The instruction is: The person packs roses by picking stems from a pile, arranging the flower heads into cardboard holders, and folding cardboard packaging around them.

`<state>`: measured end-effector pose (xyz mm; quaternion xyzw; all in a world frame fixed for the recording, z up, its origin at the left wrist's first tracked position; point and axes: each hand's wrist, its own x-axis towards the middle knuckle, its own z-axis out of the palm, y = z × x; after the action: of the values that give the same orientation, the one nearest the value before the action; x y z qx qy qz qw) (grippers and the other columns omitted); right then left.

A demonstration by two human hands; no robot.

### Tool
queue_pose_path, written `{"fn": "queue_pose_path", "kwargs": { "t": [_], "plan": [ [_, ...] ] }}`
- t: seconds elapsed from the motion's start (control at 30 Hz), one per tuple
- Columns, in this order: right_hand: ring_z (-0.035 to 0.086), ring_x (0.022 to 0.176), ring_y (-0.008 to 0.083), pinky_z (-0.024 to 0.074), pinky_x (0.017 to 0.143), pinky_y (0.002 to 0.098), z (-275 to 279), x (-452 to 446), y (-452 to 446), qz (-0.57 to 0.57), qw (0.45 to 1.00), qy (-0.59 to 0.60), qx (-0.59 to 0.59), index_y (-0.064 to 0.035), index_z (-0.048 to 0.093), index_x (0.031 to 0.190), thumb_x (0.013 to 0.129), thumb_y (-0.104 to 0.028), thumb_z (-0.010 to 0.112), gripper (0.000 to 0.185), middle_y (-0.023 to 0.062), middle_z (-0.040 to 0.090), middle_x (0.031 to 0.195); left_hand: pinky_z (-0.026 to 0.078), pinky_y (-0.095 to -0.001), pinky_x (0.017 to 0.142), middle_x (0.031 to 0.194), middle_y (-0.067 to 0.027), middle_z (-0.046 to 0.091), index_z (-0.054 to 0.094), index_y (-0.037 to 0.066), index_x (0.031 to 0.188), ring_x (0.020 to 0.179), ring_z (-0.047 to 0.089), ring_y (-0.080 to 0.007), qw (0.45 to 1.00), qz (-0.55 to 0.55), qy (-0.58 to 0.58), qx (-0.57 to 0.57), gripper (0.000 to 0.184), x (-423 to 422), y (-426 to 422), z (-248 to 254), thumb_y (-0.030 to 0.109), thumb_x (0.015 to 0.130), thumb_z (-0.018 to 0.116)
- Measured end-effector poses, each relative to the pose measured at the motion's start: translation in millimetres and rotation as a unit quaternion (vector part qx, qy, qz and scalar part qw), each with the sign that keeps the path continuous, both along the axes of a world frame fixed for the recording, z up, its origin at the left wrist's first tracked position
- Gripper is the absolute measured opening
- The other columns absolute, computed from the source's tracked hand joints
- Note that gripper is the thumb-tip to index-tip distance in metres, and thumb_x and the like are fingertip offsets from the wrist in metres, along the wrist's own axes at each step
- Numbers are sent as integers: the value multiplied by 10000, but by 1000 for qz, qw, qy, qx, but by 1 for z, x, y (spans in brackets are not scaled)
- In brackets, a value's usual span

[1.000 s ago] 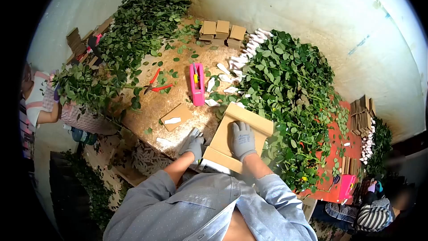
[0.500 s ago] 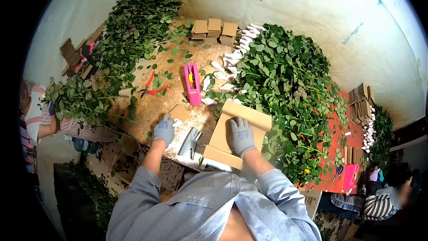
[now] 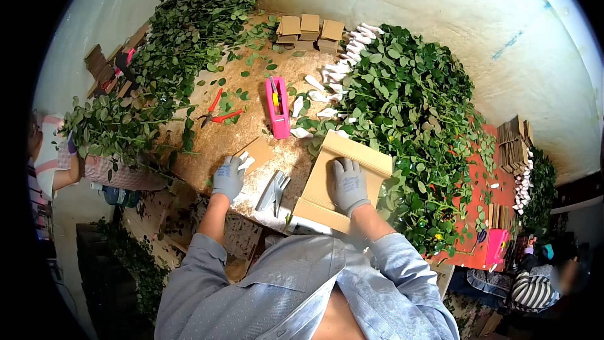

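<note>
My right hand (image 3: 350,187), in a grey glove, lies flat with fingers stretched out on a folded cardboard sheet (image 3: 313,196) at the table's front edge. My left hand (image 3: 228,179), also gloved, has curled fingers beside a small cardboard piece (image 3: 260,153). A small white item (image 3: 246,163) shows at its fingertips; what exactly they grip is unclear. Between the hands rests a grey stapler (image 3: 272,192). Farther back are a pink tape dispenser (image 3: 279,123), with a yellow-handled tool in it, and red-handled pruning shears (image 3: 225,115).
Leafy stems with white-wrapped ends (image 3: 409,94) cover the table's right side. Another leafy heap (image 3: 189,31) fills the back left. Small cardboard stacks (image 3: 309,25) stand by the wall. One person (image 3: 60,151) is at far left, another (image 3: 535,286) at far right.
The view has shifted slightly. My left hand has drawn back a little from the small cardboard piece, baring more of the white item. My right hand stays flat on the cardboard sheet.
</note>
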<state>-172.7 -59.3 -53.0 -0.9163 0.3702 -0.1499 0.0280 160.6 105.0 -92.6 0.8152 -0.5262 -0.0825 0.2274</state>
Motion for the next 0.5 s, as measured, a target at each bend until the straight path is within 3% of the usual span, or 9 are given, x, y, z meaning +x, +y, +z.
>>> {"fn": "queue_pose_path", "kwargs": {
  "t": [0.1,0.23,0.3,0.33,0.37,0.4,0.43,0.47,0.5],
  "plan": [
    [568,1111,349,479,882,476,3,0,1,-5,1000,4,4,-80,616,1215,812,-148,621,408,156,589,1187,523,-496,859,1265,-185,566,623,77,1089,1022,644,-412,997,20,21,73,222,-3,3,11,95,876,682],
    [568,1107,346,479,879,477,5,0,3,-9,1000,10,5,-74,614,1221,821,-151,617,407,151,588,1177,526,-479,877,1314,-179,551,642,70,1054,1045,640,-414,1000,24,1,16,195,-2,5,-4,129,874,691],
    [566,1107,343,476,878,480,8,2,4,-11,1000,11,17,-86,619,1177,840,-152,607,344,153,583,1172,531,-471,898,1355,-172,551,663,74,1061,1062,642,-417,998,26,-41,32,218,-1,2,-14,167,867,696],
    [593,1045,333,485,858,468,11,6,3,-8,1000,4,18,-90,631,1075,859,-148,593,227,159,605,1105,533,-480,920,1365,-180,564,683,89,1087,1086,643,-418,995,34,-41,79,252,2,0,-16,191,858,695],
    [581,1023,352,476,866,488,1,7,-2,9,997,10,71,-63,617,1104,841,-97,592,266,190,596,1085,534,-484,931,1300,-203,612,694,91,1096,1080,640,-430,995,22,-31,88,263,3,0,-16,179,848,691],
    [590,1007,332,481,882,472,-12,10,-4,-5,996,25,85,-60,624,1080,862,-91,561,229,185,606,1046,533,-488,926,1164,-224,655,693,68,1100,1042,641,-436,998,26,-29,41,259,19,3,-56,161,859,673],
    [594,1013,321,489,894,449,-10,5,0,27,999,-1,34,-59,628,1081,873,-98,546,227,183,606,1049,533,-479,926,1092,-242,665,686,22,1101,1010,642,-438,997,-27,-63,-26,252,34,5,-87,128,875,650],
    [595,1033,317,490,907,435,-16,2,1,12,999,-33,18,-59,627,1084,871,-104,549,232,186,608,1062,516,-475,957,1111,-244,666,677,-14,1099,1043,635,-428,996,56,-40,52,239,19,1,-66,104,897,626],
    [605,1015,322,498,888,432,-31,4,0,29,996,-26,-74,-60,636,1055,875,-97,545,205,183,615,1042,506,-480,963,1143,-252,665,663,-26,1147,1064,630,-427,997,55,-18,52,278,32,4,-85,99,900,635]
  ]
}}
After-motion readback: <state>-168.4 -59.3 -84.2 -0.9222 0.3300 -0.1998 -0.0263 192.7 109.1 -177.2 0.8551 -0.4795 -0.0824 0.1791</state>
